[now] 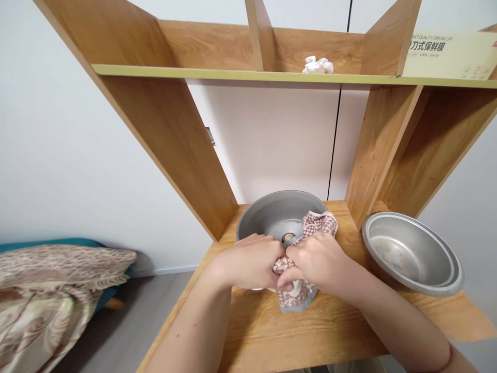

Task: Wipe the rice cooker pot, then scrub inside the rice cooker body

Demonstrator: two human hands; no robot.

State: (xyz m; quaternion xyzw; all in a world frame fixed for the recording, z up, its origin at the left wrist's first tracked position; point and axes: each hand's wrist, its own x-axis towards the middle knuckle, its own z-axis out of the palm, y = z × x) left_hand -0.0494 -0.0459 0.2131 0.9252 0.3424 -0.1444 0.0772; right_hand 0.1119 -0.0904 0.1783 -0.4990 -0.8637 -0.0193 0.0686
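Note:
A brown-and-white patterned cloth [297, 298] with a blue-grey hem is bunched between my two hands. My left hand [254, 259] is closed, its knuckles up, around one part of the cloth. Beside it, my right hand [318, 259] grips the cloth too, thumb pointing left. One end of the cloth spreads past my right hand over the rim of a round grey vessel, which looks like a rice cooker body [258, 215]. A small round metal piece shows at its bottom centre. My hands cover its near side. To the right stands a silver metal inner pot [399, 254].
A wooden shelf unit [209, 46] rises behind the wooden tabletop [287, 342]. Crumpled white tissue [318, 66] and a yellowish cling film box [446, 54] sit on its upper shelf. At lower left, a patterned blanket [50, 300] covers a teal piece of furniture.

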